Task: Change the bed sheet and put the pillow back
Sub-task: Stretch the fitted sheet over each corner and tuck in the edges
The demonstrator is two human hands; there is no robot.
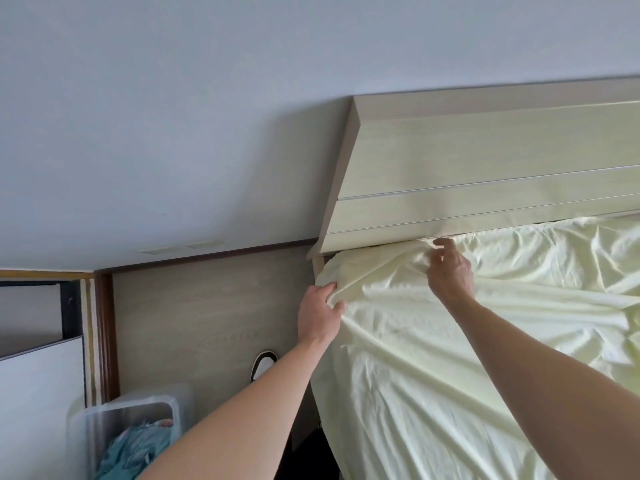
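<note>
Two-hand grip on the pale yellow fitted sheet (pixel 450 358) at the mattress corner.
Left hand (pixel 320 315) bunches the corner fabric; right hand (pixel 450 268) pinches the top edge beside the headboard (pixel 485 161) (left nearer the corner).

Soft even daylight, faint shadows, slight overall softness, wide-angle edge warping.

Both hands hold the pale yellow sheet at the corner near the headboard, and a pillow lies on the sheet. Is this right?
Not quite. The head view shows no pillow on the sheet. The rest holds: the left hand and right hand both grip the pale yellow sheet at the corner near the headboard.
</note>
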